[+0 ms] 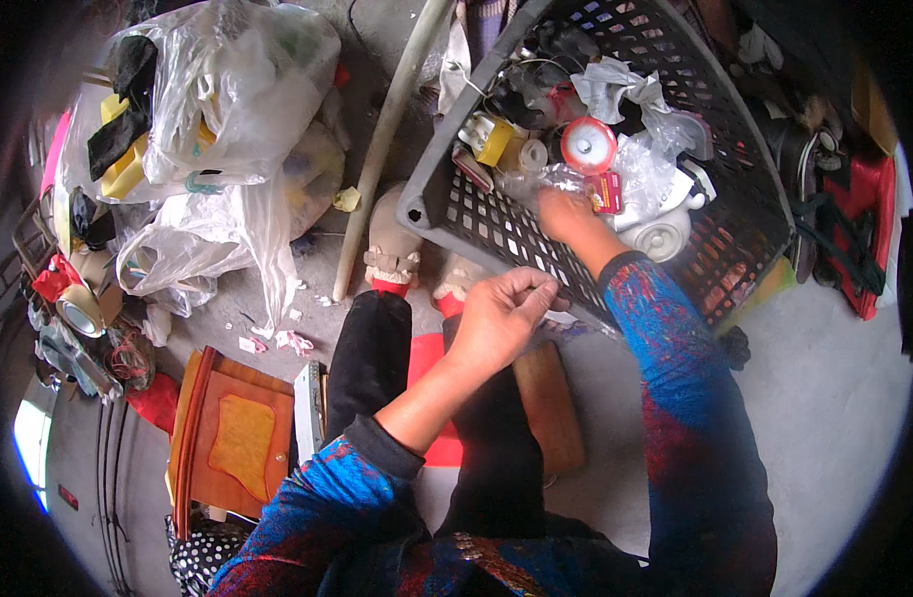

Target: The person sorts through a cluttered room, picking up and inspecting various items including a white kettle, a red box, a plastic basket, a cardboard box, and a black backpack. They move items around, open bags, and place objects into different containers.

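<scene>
A dark plastic crate with slotted walls [740, 127] holds mixed odds and ends. My right hand [568, 216] reaches into it, fingers down among clear plastic packaging [553, 177]; whether they grip anything is hidden. Beside that hand are a small red and yellow box [604, 192] and a white plastic object with a round part [659, 237]. Farther in lie a red-rimmed white disc [588, 146], a yellow-banded container [494, 142] and crumpled white paper [609, 86]. My left hand [512, 306] is outside the crate's near wall, thumb and fingertips together; nothing clear shows between them.
Filled plastic bags [240, 97] stand at the upper left, with a roll of tape [81, 310] below. A pale pole [386, 142] lies between bags and crate. A wooden cabinet piece [240, 433] is left of my legs; a wooden board [550, 407] is on the right. Paper scraps [295, 342] dot the floor.
</scene>
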The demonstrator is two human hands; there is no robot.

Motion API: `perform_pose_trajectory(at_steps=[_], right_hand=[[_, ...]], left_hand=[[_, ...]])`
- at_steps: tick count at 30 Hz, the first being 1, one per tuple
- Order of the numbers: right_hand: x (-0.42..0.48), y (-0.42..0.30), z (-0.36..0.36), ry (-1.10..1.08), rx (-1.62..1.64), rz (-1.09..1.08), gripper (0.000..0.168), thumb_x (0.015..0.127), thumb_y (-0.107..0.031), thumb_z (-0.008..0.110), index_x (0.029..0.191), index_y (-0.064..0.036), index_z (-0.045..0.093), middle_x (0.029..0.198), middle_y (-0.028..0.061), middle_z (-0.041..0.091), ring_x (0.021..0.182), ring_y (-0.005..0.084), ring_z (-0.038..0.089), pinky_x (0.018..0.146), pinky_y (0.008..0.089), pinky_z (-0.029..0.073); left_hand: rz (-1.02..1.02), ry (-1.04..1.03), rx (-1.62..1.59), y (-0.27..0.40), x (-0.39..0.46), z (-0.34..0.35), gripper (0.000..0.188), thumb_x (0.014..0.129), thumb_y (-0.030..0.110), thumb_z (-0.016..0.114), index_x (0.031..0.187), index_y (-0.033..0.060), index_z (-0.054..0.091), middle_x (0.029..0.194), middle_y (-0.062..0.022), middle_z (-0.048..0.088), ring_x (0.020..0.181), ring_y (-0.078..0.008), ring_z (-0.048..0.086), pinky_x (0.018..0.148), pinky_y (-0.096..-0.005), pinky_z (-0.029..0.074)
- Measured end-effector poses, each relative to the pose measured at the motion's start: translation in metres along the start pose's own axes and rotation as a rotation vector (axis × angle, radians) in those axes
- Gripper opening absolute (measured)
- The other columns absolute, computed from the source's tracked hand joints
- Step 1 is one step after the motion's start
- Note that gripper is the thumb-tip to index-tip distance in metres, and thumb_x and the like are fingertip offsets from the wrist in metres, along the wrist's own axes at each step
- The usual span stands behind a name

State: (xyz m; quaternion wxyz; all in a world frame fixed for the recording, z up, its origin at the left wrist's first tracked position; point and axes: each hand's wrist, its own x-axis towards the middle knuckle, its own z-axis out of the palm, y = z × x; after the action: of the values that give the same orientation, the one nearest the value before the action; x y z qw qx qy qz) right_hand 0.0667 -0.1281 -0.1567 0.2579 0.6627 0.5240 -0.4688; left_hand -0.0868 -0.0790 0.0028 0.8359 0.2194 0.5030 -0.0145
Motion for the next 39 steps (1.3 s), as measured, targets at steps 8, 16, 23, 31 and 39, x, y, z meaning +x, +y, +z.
perform_pose_trajectory(at_steps=[8, 16, 23, 31, 39], right_hand=[[-0.005, -0.002, -0.010, 0.256, 0.021, 0.011, 0.029, 0.068, -0.015, 0.060, 0.094, -0.003, 0.059, 0.085, 0.0174, 0.064, 0.081, 0.0329, 0.063, 0.071, 0.0425, 0.050], [-0.063, 0.040, -0.070, 0.170, 0.587, -0.193, 0.039, 0.064, -0.023, 0.064, 0.094, 0.002, 0.055, 0.078, 0.0146, 0.062, 0.069, 0.0256, 0.061, 0.064, 0.0361, 0.048], [-0.108, 0.079, -0.090, 0.000, 1.645, 0.073, 0.022, 0.066, -0.009, 0.050, 0.085, 0.000, 0.056, 0.064, -0.0002, 0.051, 0.042, 0.0056, 0.035, 0.043, 0.0222, 0.034], [-0.118, 0.121, -0.066, 0.126, 2.122, 0.155, 0.020, 0.060, -0.010, 0.045, 0.074, -0.001, 0.056, 0.063, 0.0046, 0.054, 0.039, 0.0100, 0.035, 0.040, 0.0234, 0.034], [-0.138, 0.061, -0.104, 0.291, 2.142, 0.027, 0.042, 0.060, -0.009, 0.052, 0.097, 0.008, 0.057, 0.091, 0.0142, 0.062, 0.077, 0.0200, 0.061, 0.073, 0.0280, 0.049]], left_hand=[[-0.020, -0.028, -0.012, 0.004, 0.000, 0.001, 0.015, 0.088, 0.007, 0.053, 0.095, -0.0043, 0.059, 0.085, -0.0066, 0.064, 0.080, -0.0120, 0.062, 0.075, -0.0241, 0.048], [0.082, 0.002, -0.027, -0.009, 0.001, 0.001, 0.017, 0.088, 0.015, 0.055, 0.092, 0.0003, 0.062, 0.076, -0.0028, 0.065, 0.065, -0.0028, 0.053, 0.058, -0.0194, 0.042], [0.009, -0.032, -0.013, -0.005, 0.000, -0.001, 0.015, 0.089, 0.008, 0.052, 0.096, -0.0032, 0.059, 0.085, -0.0062, 0.064, 0.081, -0.0122, 0.061, 0.074, -0.0241, 0.048], [0.027, -0.032, 0.034, -0.005, 0.001, -0.003, 0.016, 0.090, 0.010, 0.051, 0.096, -0.0029, 0.059, 0.085, -0.0076, 0.065, 0.080, -0.0111, 0.061, 0.075, -0.0227, 0.047], [0.043, -0.060, -0.003, -0.004, -0.001, -0.005, 0.022, 0.091, 0.016, 0.051, 0.101, -0.0023, 0.056, 0.087, -0.0081, 0.065, 0.081, -0.0125, 0.061, 0.075, -0.0234, 0.047]])
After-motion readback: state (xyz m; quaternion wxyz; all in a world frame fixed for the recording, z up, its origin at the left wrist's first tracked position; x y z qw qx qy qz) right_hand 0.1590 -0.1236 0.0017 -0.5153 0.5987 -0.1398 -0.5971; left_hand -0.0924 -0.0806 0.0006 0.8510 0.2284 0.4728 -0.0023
